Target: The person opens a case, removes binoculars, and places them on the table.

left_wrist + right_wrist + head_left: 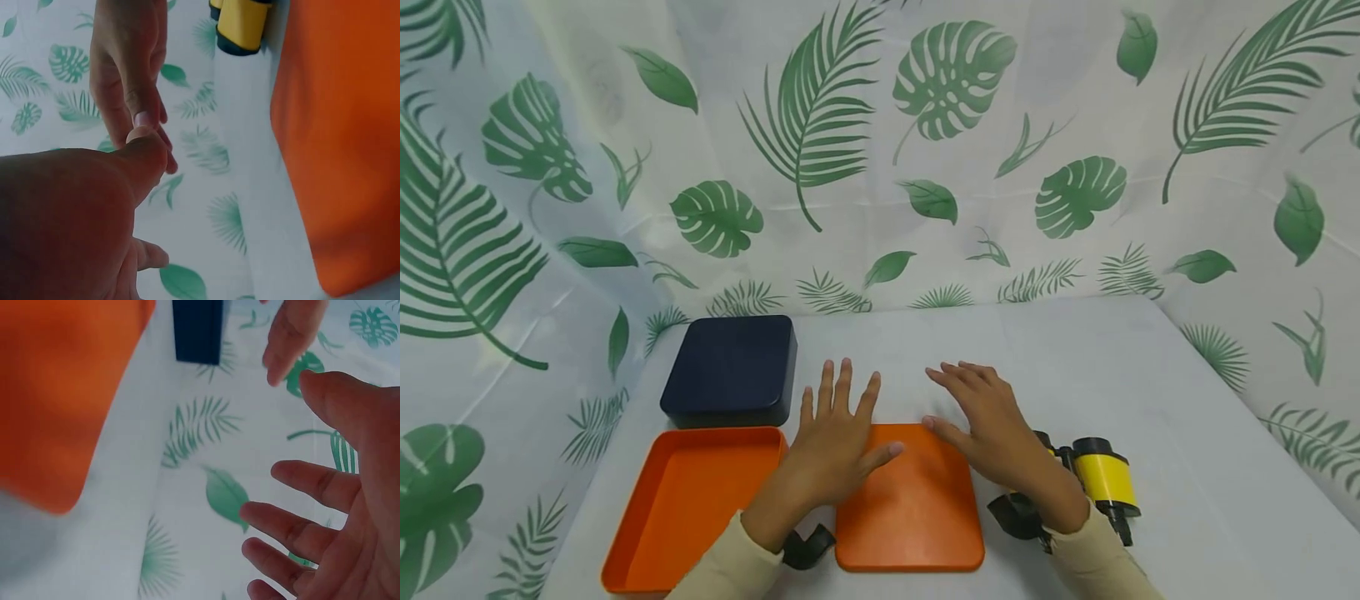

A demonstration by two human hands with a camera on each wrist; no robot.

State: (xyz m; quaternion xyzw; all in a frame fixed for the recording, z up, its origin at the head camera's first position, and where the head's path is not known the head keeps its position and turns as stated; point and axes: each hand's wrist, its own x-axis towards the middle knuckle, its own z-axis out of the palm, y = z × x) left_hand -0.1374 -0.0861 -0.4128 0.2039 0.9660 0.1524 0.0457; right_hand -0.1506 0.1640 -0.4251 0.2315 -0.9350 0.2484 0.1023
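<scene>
Both hands hover over a flat orange square piece (910, 521) with rounded corners, and neither holds anything. My left hand (831, 454) has its fingers spread, palm down, over the piece's left edge. Over the upper right corner is my right hand (992, 425), its fingers extended and slightly bent. In the right wrist view, the right hand (362, 469) shows an unfilled palm. Behind the right wrist lies a yellow and black pair of binoculars (1105, 475), partly hidden. A black curved object (808, 547) shows beside the left wrist, partly covered by the sleeve.
An open orange box (692, 500) stands to the left, its lower right covered by the left forearm. Behind it sits a dark navy box (733, 367). The white table (1195, 467) is bordered by a leaf-patterned curtain (850, 242) at the back and sides.
</scene>
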